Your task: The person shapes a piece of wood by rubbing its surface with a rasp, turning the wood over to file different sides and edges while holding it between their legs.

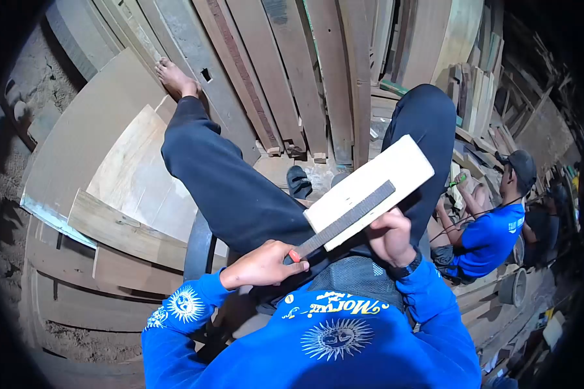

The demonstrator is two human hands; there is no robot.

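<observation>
My left hand (263, 264) is closed around the orange handle (295, 255) of a flat dark rasp (347, 218). The rasp lies slantwise across the face of a pale rectangular wooden board (381, 176), its far end pointing to the upper right. My right hand (392, 237) has its fingers curled at the board's lower right edge and grips it there; part of the grip is hidden. The board is tilted above my lap, between my knees.
Long planks (292, 71) stand in front of me. Curved wooden panels (133, 162) lie at the left. A dark sandal (298, 182) is on the floor. At the right sits another person (490, 236) in a blue shirt and cap, near a bucket (513, 288) and wood scraps.
</observation>
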